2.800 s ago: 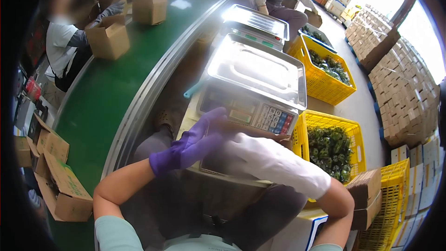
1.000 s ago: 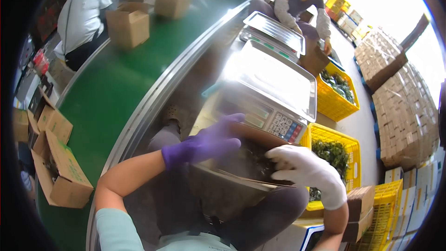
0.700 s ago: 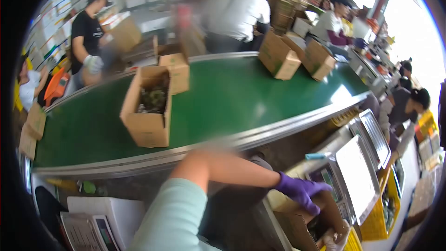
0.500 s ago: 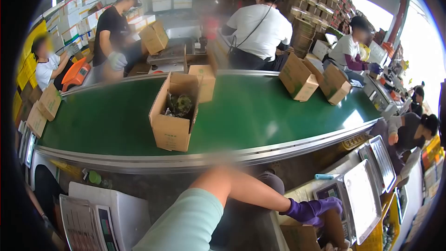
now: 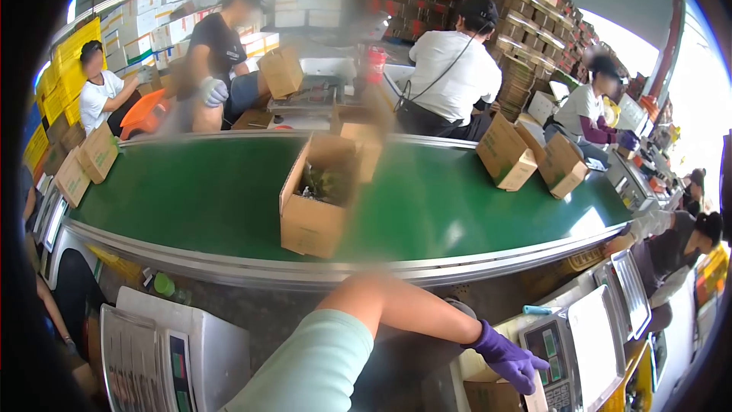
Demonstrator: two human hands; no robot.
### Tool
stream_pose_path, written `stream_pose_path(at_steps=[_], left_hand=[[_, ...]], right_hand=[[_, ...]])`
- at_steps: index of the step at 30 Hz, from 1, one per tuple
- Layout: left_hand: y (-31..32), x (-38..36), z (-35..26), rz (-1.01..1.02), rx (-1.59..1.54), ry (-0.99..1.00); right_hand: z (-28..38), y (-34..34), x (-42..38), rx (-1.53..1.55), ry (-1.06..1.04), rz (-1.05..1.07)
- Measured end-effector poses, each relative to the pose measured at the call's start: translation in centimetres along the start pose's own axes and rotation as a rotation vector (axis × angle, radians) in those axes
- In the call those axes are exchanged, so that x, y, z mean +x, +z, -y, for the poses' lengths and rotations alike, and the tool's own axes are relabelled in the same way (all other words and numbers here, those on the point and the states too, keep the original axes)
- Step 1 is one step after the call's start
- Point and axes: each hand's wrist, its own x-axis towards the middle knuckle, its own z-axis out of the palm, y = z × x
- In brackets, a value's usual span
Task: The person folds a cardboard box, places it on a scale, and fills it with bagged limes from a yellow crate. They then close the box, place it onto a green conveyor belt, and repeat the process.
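Resting at the lower right, the left hand (image 5: 507, 358), in a purple glove, lay over the edge of a cardboard box (image 5: 488, 397) cut off by the bottom of the view. Its fingers were partly extended and partly curled, and whether they gripped the box could not be told. The right hand was out of view, so its state could not be told either.

Just beyond the fingertips stood a scale (image 5: 566, 355), its display (image 5: 550, 351) showing greenish windows and its keypad (image 5: 559, 398) too small to read. A turquoise handle (image 5: 538, 310) lay beside it.

Across the green conveyor belt (image 5: 435, 206) sat an open carton (image 5: 313, 225) holding dark green contents (image 5: 324, 183), with faint printing on its near face (illegible at this size). Towards the right end, a leaning carton (image 5: 503, 160) bore green print, equally unreadable, and another carton (image 5: 564, 172) stood close by it.

At lower left, a second scale (image 5: 141, 358) carried a display strip (image 5: 179, 372) with no figures that could be made out. Behind the belt, a person in a black T-shirt (image 5: 210, 42) wore small pale lettering, blurred, near stacked white boxes (image 5: 160, 11) with coloured bands.
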Motion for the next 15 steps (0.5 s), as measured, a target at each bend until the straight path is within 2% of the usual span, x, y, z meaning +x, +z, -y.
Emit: stream_pose_path(at_steps=[2, 3, 4, 5, 6, 8, 9, 11, 12, 14, 15], left_hand=[[0.4, -0.8, -1.5, -0.076, 0.048, -0.026], [0.9, -0.6, -2.0, -0.119, 0.045, -0.033], [1.7, 0.1, 0.1, -0.191, 0.03, 0.01], [2.8, 0.4, 1.1, -0.313, -0.061, 0.015], [3.2, 0.7, 1.8, -0.348, -0.126, 0.066], [2.8, 1.8, 1.9, -0.444, -0.023, -0.01], [2.2, 2.3, 2.1, -0.439, -0.024, 0.0], [1.1, 3.5, 2.7, -0.043, -0.429, -0.162], [0.7, 3.9, 2.2, -0.047, -0.422, -0.165], [0.7, 4.3, 1.2, -0.008, -0.419, -0.203], [1.0, 4.4, 1.4, -0.03, -0.422, -0.193]], right_hand=[[0.6, 0.6, -0.2, -0.07, 0.02, -0.057], [1.2, 1.6, -0.5, 0.032, 0.085, -0.127], [3.3, 3.2, -0.2, 0.126, 0.154, -0.211], [5.2, 4.3, -0.4, 0.093, 0.212, -0.295], [6.7, 5.7, -1.0, 0.063, 0.257, -0.377], [7.8, 9.3, -2.8, 0.124, 0.404, -0.636], [7.4, 11.1, -4.0, 0.162, 0.404, -0.749], [8.6, 14.4, -5.1, 0.27, 0.392, -0.958], [6.4, 15.5, -6.0, 0.349, 0.268, -0.983], [3.2, 16.6, -8.1, 0.863, 0.546, -0.918], [2.8, 17.0, -8.3, 0.865, 0.542, -0.919]])
